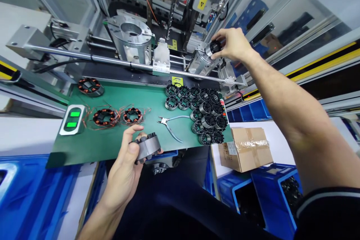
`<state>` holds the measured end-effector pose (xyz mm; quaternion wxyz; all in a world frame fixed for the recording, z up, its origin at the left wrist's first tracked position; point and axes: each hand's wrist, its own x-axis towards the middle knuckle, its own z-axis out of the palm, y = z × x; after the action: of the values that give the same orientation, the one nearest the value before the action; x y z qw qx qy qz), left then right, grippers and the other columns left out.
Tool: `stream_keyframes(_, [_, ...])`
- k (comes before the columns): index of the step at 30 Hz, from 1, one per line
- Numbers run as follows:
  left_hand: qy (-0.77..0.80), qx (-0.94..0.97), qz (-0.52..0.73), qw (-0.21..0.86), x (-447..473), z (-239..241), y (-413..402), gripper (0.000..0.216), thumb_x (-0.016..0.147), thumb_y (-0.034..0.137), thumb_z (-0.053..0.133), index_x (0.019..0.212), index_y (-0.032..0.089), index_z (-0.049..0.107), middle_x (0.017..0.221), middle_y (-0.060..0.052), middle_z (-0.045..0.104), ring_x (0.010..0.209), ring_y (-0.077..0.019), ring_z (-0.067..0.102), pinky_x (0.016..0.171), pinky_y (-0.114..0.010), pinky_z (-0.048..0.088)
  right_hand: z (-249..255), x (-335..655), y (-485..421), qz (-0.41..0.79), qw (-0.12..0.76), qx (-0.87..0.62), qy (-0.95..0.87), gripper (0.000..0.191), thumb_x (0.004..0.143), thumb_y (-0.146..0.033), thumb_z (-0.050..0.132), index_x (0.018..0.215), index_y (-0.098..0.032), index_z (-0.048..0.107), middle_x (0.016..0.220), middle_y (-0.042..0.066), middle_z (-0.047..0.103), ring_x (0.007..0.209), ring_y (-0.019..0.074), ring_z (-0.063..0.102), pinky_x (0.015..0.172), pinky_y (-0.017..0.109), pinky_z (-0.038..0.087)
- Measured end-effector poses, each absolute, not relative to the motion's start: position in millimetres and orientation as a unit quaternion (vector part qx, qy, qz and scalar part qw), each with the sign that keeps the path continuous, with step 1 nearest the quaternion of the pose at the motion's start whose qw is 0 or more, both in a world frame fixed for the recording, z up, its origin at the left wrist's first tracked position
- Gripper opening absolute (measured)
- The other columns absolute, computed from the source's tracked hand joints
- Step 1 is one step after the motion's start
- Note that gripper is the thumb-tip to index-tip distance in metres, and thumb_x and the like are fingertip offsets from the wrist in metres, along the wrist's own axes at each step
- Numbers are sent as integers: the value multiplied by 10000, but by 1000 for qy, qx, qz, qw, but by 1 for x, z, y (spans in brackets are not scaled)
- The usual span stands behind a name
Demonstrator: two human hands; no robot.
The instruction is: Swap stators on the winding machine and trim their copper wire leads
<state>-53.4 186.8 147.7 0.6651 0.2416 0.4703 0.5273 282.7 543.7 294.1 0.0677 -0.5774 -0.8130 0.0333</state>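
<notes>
My left hand (128, 161) is closed around a grey motor stator core (149, 147) with black plastic insulators, held above the front edge of the green mat (123, 93). Over at the machine, my right hand (232, 45) grips another stator core (212, 48) by its sides. That core is at the top of the right cylindrical metal holder (200, 62); whether it is seated there I cannot tell. Several unwound stator cores (208, 121) are grouped at the mat's right end, some appearing stacked. Blue-handled side cutters (171, 125) lie open beside them.
Copper-wound stators (105, 117) with loose wire ends lie on the mat's left, near a white counter with green displays (72, 120). A larger metal cylinder (132, 37) stands behind a horizontal rod (112, 60). A cardboard box (249, 148) and blue bins (275, 195) are at the right.
</notes>
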Motion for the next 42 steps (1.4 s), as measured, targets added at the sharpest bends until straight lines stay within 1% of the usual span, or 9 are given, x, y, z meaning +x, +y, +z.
stream_keyframes(8, [435, 246, 560, 660, -46, 164, 186, 617, 913, 724, 767, 1350, 334, 573, 1017, 6, 614, 828, -194, 733, 795, -333, 615, 303, 274, 556, 9, -59, -528, -847, 703, 700, -306, 998, 1354, -187, 771, 1232, 106, 806, 1152, 264, 763, 1095, 427, 541])
stream_keyframes(18, [359, 245, 571, 697, -40, 193, 184, 610, 925, 767, 724, 1338, 346, 568, 1028, -18, 569, 930, -263, 748, 714, -366, 651, 301, 283, 573, -28, -134, -568, -812, 1112, 424, -893, 688, 1394, -352, 744, 1284, 23, 799, 1259, 374, 718, 1049, 492, 505])
stream_keyframes(21, [353, 245, 568, 702, -40, 188, 180, 578, 961, 755, 685, 1362, 361, 554, 1021, -14, 562, 922, -260, 748, 720, -376, 658, 263, 290, 548, -24, -66, -510, -857, 1381, 670, -1022, 485, 1705, -112, 380, 1708, 226, 443, 1572, 442, 421, 1246, 467, 352])
stream_keyframes(23, [360, 235, 572, 699, -39, 184, 179, 614, 938, 761, 713, 1382, 370, 548, 1034, -11, 561, 892, -239, 737, 730, -379, 665, 234, 291, 533, -36, -3, -519, -854, 1291, 878, -854, 569, 1725, 27, 154, 1783, 326, 159, 1677, 411, 166, 1310, 479, 259])
stream_keyframes(25, [377, 220, 582, 687, -37, 181, 180, 685, 884, 774, 768, 1395, 374, 550, 1063, -13, 565, 895, -229, 730, 778, -404, 680, 215, 289, 524, -37, 0, -547, -836, 1160, 941, -664, 666, 1724, 24, 156, 1774, 359, 129, 1690, 403, 131, 1309, 559, 256])
stream_keyframes(29, [395, 215, 591, 669, -35, 176, 182, 758, 847, 756, 818, 1446, 392, 527, 1091, -12, 585, 934, -230, 734, 874, -448, 682, 226, 273, 509, -5, -35, -547, -836, 1013, 940, -428, 727, 1726, -29, 227, 1773, 343, 193, 1684, 419, 211, 1309, 640, 243])
stream_keyframes(33, [354, 262, 570, 693, -40, 171, 178, 1053, 808, 674, 898, 1632, 402, 302, 1043, 7, 617, 967, -234, 731, 900, -412, 649, 262, 221, 432, 87, 172, -412, -891, 805, 904, -361, 762, 1637, -160, 494, 1564, 226, 600, 1415, 347, 603, 1250, 531, 425])
stream_keyframes(37, [309, 318, 546, 710, -41, 163, 174, 1375, 701, 621, 994, 1711, 364, 98, 1144, -40, 715, 1106, -306, 751, 1026, -471, 595, 271, 158, 326, 473, -1, -120, -873, 779, 898, -507, 835, 1596, -308, 552, 1413, 87, 717, 1091, 243, 742, 897, 387, 630])
stream_keyframes(42, [308, 393, 544, 675, -44, 143, 172, 1239, 798, 666, 904, 1703, 353, 117, 1233, -82, 743, 1092, -308, 778, 998, -476, 607, 272, 126, 292, 446, -34, -109, -888, 547, 940, -481, 815, 1426, -265, 683, 1293, 66, 762, 999, 199, 731, 821, 328, 601])
